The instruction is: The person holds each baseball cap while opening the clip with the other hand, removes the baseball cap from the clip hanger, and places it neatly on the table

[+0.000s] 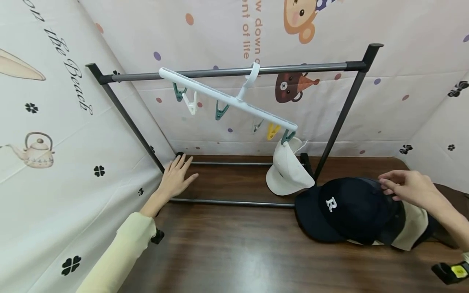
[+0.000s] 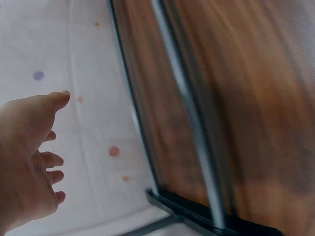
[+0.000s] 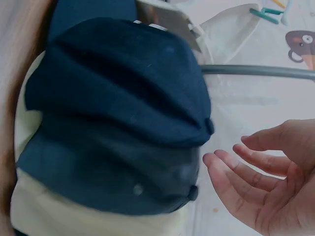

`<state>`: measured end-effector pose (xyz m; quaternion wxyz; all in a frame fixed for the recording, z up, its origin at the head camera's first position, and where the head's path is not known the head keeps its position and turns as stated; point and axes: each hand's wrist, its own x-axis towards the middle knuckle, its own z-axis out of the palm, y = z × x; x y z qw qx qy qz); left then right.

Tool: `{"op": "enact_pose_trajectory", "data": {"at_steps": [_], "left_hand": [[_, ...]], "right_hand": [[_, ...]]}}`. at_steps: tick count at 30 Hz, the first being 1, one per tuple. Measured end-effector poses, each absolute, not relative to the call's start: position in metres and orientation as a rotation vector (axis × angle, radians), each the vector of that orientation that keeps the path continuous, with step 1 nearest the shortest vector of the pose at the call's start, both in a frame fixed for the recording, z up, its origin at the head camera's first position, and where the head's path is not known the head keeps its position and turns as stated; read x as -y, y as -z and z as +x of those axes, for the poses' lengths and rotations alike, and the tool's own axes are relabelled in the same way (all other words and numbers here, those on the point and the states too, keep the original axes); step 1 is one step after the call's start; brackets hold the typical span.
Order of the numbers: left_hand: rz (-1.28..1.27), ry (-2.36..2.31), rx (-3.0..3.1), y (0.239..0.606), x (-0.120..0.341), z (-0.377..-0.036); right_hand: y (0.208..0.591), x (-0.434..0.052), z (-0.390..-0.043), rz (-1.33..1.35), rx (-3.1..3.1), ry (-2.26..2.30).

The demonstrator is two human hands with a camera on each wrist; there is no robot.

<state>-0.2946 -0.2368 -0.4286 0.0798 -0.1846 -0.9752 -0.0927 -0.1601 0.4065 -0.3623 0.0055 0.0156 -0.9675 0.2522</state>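
Note:
A white cap (image 1: 287,171) hangs from a dark green clip (image 1: 288,136) at the lower right end of a tilted white hanger (image 1: 227,97). The hanger's hook sits over the rack's top bar. Beside the rack's left post, my left hand (image 1: 175,178) is spread with fingers extended and nothing in it. My right hand (image 1: 412,188) hovers by a row of stacked caps, fingers loosely bent, holding nothing. Foremost in that row is a navy cap (image 1: 348,209) with a white R; a beige cap (image 1: 414,226) shows behind. The right wrist view shows a gap between fingertips and caps.
The dark metal rack (image 1: 344,110) stands on a brown wooden surface (image 1: 227,248), its low bars running across. Several other clips hang along the hanger, including a yellow clip (image 1: 272,131) and a white clip (image 1: 190,103). Printed cloth (image 1: 220,36) encloses the back and sides.

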Motion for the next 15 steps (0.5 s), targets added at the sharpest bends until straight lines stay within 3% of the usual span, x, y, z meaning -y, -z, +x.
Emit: {"op": "enact_pose_trajectory", "data": {"at_steps": [15], "left_hand": [[-0.887, 0.210, 2.835, 0.356, 0.127, -0.309]], "right_hand": [[0.344, -0.347, -0.183, 0.229, 2.914, -0.813]]}}
